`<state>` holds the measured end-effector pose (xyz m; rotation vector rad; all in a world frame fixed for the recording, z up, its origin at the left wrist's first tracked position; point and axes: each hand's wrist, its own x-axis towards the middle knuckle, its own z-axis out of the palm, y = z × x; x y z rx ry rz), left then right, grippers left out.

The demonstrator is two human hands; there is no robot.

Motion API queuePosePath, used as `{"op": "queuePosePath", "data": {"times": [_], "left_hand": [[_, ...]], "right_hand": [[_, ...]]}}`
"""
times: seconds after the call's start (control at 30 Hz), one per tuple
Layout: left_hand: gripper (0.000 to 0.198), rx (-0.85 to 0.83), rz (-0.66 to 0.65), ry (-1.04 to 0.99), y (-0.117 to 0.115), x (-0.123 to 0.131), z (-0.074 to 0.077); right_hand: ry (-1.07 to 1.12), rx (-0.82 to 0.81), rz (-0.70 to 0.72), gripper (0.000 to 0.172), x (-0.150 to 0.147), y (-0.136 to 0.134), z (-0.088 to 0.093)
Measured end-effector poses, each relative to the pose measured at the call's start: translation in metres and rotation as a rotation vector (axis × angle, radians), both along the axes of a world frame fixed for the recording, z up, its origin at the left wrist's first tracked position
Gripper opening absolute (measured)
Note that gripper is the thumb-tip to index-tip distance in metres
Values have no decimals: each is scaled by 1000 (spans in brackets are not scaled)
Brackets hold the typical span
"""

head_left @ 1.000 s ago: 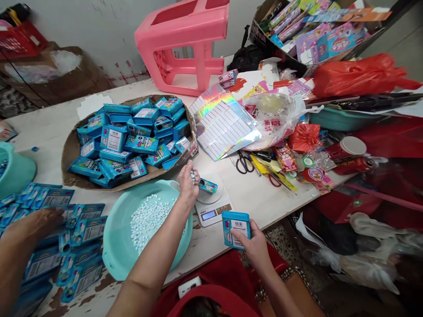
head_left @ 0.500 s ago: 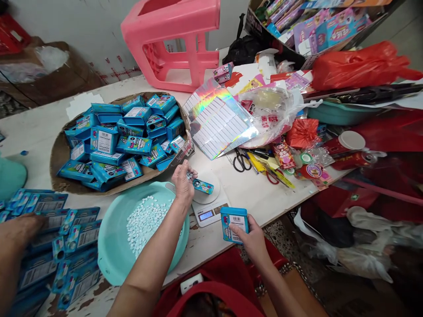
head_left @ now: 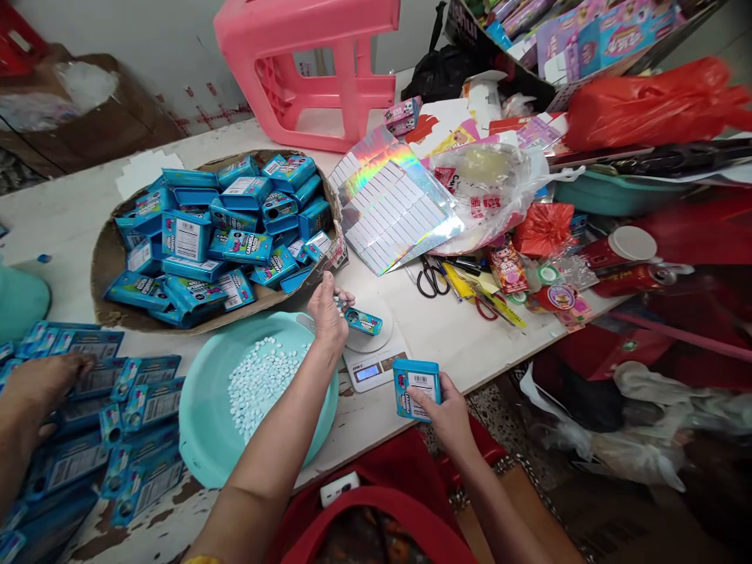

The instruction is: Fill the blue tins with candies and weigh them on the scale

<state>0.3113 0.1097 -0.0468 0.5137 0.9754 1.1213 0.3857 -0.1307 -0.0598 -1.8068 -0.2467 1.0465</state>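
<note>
My left hand [head_left: 330, 312] is cupped around several small white pellets, held just beside a little blue tin [head_left: 363, 320] that lies on a small white scale [head_left: 372, 354]. My right hand [head_left: 447, 412] grips a blue box [head_left: 417, 388] near the table's front edge, barcode side up. A teal basin [head_left: 211, 439] holding a heap of white pellets [head_left: 262, 383] sits under my left forearm. Behind it, a round woven tray [head_left: 111, 262] is piled with several blue boxes [head_left: 226, 223].
Another person's hand [head_left: 36, 385] rests on flat blue cartons [head_left: 117, 439] at the left. A pink stool [head_left: 311, 66] lies on its side at the back. Holographic sticker sheets [head_left: 393, 211], scissors [head_left: 432, 278], plastic bags and red packets [head_left: 544, 227] crowd the right side.
The view has shifted slightly. My left hand stays beside the tin on the scale, and my right hand keeps the blue box. The other person's hand has moved a little over the flat cartons.
</note>
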Motion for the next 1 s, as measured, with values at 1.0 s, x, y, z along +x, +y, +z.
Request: {"op": "queuePosePath", "data": {"times": [1.0], "left_hand": [[4,-489,-299,17,-49,-176,-16]], "right_hand": [[-54,25,-51,48,-17,-16,6]]}}
